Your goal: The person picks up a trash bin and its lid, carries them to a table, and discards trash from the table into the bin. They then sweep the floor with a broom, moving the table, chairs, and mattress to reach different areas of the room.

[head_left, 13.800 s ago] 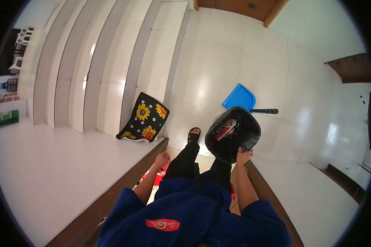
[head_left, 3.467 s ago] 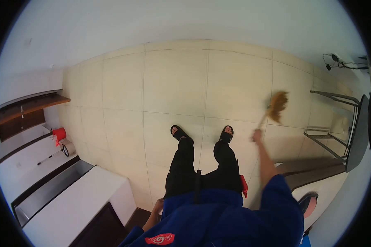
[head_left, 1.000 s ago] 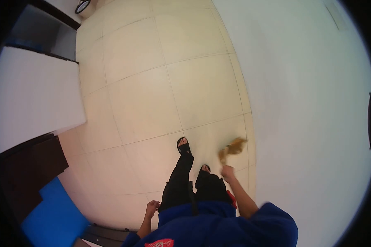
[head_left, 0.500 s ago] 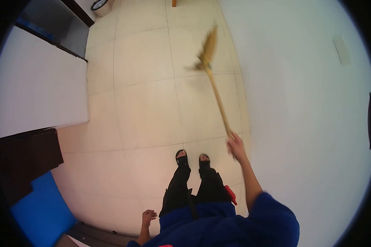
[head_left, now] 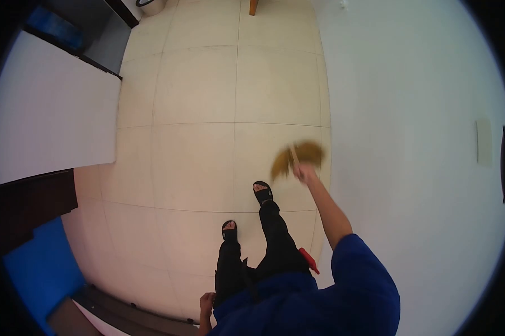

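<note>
My right hand (head_left: 304, 173) is closed around the pale wooden handle of a broom (head_left: 311, 150). Its brown bristle head fans out just beyond my fist, blurred, above the tiles near the right wall. Much of the handle is foreshortened or covered by my hand. Down by my left hip hangs my left hand (head_left: 206, 303), its fingers curled in and nothing visible in them.
Beige floor tiles (head_left: 193, 151) run between a white wall (head_left: 398, 140) on my right and a white partition (head_left: 56, 106) on my left. A blue panel (head_left: 42, 274) stands lower left. At the far end are a bin (head_left: 151, 7) and an orange-brown leg (head_left: 253, 7).
The broom head has swung from far ahead to close in front of my right hand. My right foot has stepped forward. My left hand has drawn in against my hip.
</note>
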Demonstrator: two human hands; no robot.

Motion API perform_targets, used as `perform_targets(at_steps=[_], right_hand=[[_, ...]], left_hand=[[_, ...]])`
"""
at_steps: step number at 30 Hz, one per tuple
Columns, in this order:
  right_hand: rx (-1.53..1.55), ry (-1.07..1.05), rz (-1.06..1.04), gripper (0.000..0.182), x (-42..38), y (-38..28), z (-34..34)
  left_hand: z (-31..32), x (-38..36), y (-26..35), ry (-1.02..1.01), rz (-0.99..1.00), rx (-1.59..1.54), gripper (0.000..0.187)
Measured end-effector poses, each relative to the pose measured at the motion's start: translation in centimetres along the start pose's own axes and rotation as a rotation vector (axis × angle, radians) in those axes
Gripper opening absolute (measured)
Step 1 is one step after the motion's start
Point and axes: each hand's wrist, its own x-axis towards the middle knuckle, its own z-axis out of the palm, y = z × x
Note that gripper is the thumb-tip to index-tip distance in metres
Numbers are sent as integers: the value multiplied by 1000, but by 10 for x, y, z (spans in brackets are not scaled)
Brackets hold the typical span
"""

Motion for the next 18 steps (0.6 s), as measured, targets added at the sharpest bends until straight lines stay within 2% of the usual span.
perform_targets(at_steps=[1,2,3,5,7,8,10,12,14,16,17,18], right_hand=[[-161,142,-6,25,49,-40,32],[-113,26,51,24,96,-66,28],[-169,116,71,23,109,-105,51],[-325,117,-112,14,103,-160,89],[-427,71,-169,22,72,-186,97],[-483,44,-191,29,56,-188,93],[-641,167,-150,41,39,-201,113],[-633,114,-198,39,20,-202,112],[-814,168,-290,39,11,-178,107],[-762,125,-212,41,-29,-162,134],[-905,134,-234,42,-44,-143,135],[-1040,143,-269,44,-84,-98,92]], left_hand=[[13,-1,-3,5,20,30,22],[27,-3,-11,9,38,58,21],[41,-3,-14,12,59,78,21],[57,-6,-13,39,87,116,21],[65,-13,-12,47,41,52,20],[71,-17,-14,44,-24,-30,20],[84,-10,-6,34,-82,-176,21],[103,-12,-22,23,-134,-263,21],[117,-11,-31,26,-97,-358,22],[122,-20,-43,46,-90,-418,22],[121,-26,-42,55,-102,-449,22],[144,-27,-84,64,-102,-477,22]])
